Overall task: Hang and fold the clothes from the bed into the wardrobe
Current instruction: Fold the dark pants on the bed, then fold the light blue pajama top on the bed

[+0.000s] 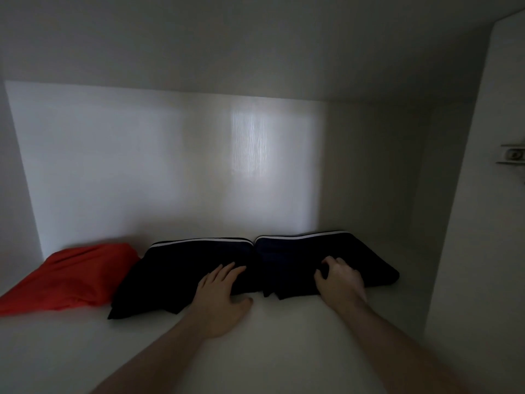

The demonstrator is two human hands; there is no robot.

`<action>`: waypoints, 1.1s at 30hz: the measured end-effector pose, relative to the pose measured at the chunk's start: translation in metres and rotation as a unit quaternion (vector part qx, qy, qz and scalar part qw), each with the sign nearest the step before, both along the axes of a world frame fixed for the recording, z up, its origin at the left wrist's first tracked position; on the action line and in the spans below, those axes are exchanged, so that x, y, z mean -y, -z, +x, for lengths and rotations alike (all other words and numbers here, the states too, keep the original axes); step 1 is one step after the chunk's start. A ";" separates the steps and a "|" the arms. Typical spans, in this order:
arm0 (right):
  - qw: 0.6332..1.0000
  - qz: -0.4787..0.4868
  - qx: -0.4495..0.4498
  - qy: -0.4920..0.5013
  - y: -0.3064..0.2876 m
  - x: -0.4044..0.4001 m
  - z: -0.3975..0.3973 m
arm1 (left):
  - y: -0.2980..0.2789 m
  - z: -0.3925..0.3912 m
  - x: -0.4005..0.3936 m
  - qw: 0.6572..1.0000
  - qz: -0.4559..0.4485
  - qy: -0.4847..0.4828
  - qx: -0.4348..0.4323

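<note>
While both hands rest on dark folded clothes, bare wardrobe shelf (284,336) lies near

Red garment (68,277) far left; left dark pile (181,268) under flat, spread left hand (220,291); right dark pile (298,254) touched by right hand (341,280), fingers curled

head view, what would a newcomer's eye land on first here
First the red garment, bright against the white wardrobe shelf at far left. Beside it, two dark folded clothes lie side by side, the left hand flat on one, the right hand with curled fingers on the other.
</note>
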State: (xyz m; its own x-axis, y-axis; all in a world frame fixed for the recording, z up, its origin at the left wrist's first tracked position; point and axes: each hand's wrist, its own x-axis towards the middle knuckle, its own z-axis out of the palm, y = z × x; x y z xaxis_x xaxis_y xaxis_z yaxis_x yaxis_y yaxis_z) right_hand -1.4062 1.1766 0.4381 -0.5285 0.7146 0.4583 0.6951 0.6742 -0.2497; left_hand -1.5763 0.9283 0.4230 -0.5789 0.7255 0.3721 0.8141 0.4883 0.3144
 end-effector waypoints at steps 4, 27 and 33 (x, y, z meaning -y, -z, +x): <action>1.000 0.016 0.014 0.001 0.004 0.006 0.003 | 0.002 -0.002 0.000 1.000 0.001 0.002 0.003; 0.984 -0.164 0.058 -0.027 0.009 0.175 0.075 | 0.000 0.006 0.004 0.998 -0.016 0.060 -0.016; 0.971 -0.225 -0.067 -0.042 0.003 0.249 0.129 | -0.013 0.044 0.033 0.984 0.009 0.160 -0.083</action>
State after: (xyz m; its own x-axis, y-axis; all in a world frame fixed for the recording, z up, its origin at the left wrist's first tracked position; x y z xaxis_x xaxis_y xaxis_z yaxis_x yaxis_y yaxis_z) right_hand -1.2769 0.9278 0.4346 -0.5501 0.8156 0.1792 0.5835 0.5289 -0.6163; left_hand -1.5326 0.8949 0.4359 -0.2527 0.8527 0.4573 0.9659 0.1944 0.1712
